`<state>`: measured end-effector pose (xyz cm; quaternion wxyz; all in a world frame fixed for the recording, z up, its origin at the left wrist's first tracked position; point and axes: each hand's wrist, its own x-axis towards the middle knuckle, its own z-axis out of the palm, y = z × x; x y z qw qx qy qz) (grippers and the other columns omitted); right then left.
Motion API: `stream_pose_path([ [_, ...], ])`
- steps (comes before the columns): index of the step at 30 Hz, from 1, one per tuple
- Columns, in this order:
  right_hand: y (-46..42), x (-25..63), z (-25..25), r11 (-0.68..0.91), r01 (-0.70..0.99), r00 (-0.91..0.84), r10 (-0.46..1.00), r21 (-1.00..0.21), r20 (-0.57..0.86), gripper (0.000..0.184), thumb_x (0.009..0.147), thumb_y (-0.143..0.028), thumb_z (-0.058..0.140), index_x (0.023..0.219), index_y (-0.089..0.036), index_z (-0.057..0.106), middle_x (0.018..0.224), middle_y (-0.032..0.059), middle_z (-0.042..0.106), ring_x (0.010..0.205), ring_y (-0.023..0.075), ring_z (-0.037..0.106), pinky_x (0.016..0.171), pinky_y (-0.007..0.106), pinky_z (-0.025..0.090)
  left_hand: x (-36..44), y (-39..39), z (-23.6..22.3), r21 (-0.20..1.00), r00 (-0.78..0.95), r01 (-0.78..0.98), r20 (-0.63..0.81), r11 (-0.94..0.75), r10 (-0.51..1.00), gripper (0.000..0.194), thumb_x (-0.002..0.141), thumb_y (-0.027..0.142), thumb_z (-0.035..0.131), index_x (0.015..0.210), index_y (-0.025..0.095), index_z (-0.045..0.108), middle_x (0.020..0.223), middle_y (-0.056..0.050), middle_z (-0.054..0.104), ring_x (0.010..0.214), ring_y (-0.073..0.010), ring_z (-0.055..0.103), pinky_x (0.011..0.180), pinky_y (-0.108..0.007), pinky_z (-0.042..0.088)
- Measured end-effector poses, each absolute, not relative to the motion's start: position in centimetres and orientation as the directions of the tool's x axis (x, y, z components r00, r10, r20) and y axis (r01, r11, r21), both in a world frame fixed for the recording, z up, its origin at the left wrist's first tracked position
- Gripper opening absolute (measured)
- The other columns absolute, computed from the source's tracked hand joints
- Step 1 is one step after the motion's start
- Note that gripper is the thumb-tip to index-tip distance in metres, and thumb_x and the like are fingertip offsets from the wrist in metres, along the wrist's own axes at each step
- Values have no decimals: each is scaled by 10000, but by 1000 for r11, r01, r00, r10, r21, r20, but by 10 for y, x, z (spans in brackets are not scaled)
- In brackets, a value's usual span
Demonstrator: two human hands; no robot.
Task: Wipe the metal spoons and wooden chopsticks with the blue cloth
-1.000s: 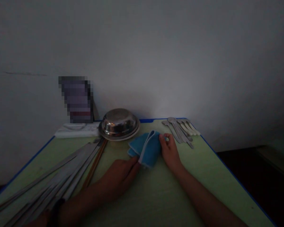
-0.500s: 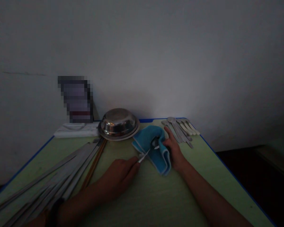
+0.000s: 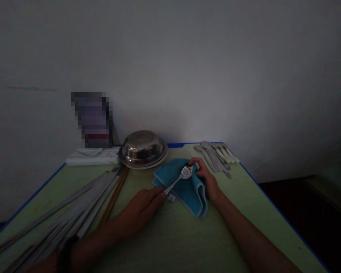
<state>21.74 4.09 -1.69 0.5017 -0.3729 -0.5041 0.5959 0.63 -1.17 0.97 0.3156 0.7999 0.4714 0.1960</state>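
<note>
- Left hand (image 3: 146, 206): grasping spoon (image 3: 185, 172) by handle end, fingers closed on it.
- Right hand (image 3: 208, 181): gripping cloth (image 3: 189, 191), fingertips at spoon's head.
- Spoon: mid-table, slanting from left hand up to right hand, head against blue cloth.
- Cloth: folded, light-edged, under and around spoon's head; lower corner hangs toward the near side.
- Cutlery (image 3: 214, 156): fanned out at far right of table (image 3: 182, 246), just beyond right hand; some handles pale.
- Bowl (image 3: 143, 146): shiny metal, upside down, far edge, left of cutlery.
- Sticks (image 3: 113, 197): brown, left of left hand.
- Strips (image 3: 71, 214): long, grey, beside sticks; exact kind unclear.
- Panel (image 3: 93, 121): pixelated, upright by wall (image 3: 201, 76).
</note>
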Motion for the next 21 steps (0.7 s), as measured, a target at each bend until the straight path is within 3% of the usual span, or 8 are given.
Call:
stream_pose_path([
  [2,43,224,-18,-54,-242,-301,953,-969,23,360,604,-125,425,937,-249,487,585,-66,460,446,81,351,415,194,256,6,-12,10,709,464,612,37,-350,885,329,898,341,298,836,199,588,816,-6,649,765,-177,590,744,-268,430],
  [4,45,228,-20,-23,-174,-338,940,-984,38,399,576,-75,445,929,-248,516,579,-73,481,432,74,335,407,192,231,6,-12,10,721,438,604,56,-340,897,319,890,345,308,827,203,587,779,1,639,734,-171,579,720,-263,432],
  [9,47,229,-21,131,-5,-390,912,-991,123,207,657,-111,562,834,-216,579,732,-37,588,602,89,495,558,211,371,6,-9,6,764,397,584,26,-274,918,319,890,362,325,766,196,567,616,34,542,590,-140,526,589,-231,417],
  [12,45,228,-16,184,108,-427,896,-977,121,268,711,-150,566,967,-225,578,823,-16,618,666,110,541,620,240,411,6,-7,5,786,406,560,16,-262,914,337,898,371,308,761,188,556,614,34,526,579,-135,504,570,-229,413],
  [15,43,232,-12,311,187,-477,858,-932,191,364,729,-83,476,1038,-234,594,929,2,632,776,141,570,729,286,426,5,-7,5,790,417,561,-12,-247,909,356,908,372,283,732,182,528,594,37,491,565,-135,490,557,-235,408],
  [18,43,240,-11,375,177,-488,836,-910,250,373,724,-63,465,1015,-234,624,1005,12,634,946,183,564,862,331,394,5,-8,5,777,427,570,-4,-266,904,342,912,370,287,734,186,513,621,33,497,601,-142,504,593,-245,411],
  [21,44,245,-11,319,136,-469,855,-938,223,289,727,-101,520,957,-236,631,943,14,633,904,188,571,808,323,424,4,-8,2,780,433,557,22,-286,901,346,923,375,281,727,188,497,625,36,490,596,-137,493,595,-243,402],
])
